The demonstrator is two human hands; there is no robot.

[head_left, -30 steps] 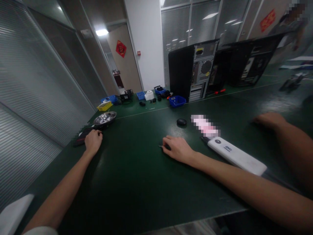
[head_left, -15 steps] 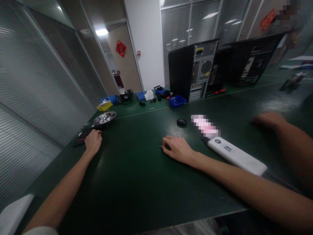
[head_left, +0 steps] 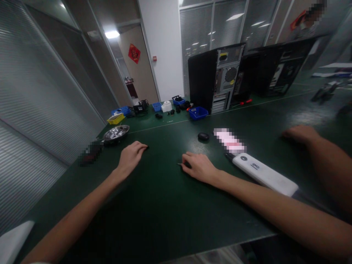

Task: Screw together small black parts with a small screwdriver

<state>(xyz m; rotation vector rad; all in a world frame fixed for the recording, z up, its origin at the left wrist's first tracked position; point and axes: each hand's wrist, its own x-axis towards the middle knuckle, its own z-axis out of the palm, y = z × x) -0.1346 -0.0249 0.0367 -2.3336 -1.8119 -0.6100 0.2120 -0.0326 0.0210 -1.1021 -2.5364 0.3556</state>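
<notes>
My left hand point(head_left: 130, 157) hovers over the left part of the green table, thumb and fingers pinched on a small black piece point(head_left: 147, 147). Its exact kind is too small to tell. On the table rests my right hand point(head_left: 200, 167), its fingers closed around a thin tool whose slim metal tip point(head_left: 179, 164) pokes out to the left. The tool's handle is hidden in the palm. Beyond that hand lies a black mouse-shaped object point(head_left: 203, 136). A shiny metal dish point(head_left: 116, 133) with small parts in it sits past my left hand, beside a blurred dark item point(head_left: 91, 153).
A white slab marked 18 point(head_left: 265, 174) lies right of my right hand. Another person's hand point(head_left: 301, 134) rests farther right. Computer towers point(head_left: 203, 82) stand at the back, near a blue bin point(head_left: 198, 113), a yellow tray point(head_left: 116, 118) and small black parts.
My left hand has moved right from the dark item near the dish, with the small black piece now showing at its fingertips. My right hand has stayed in place.
</notes>
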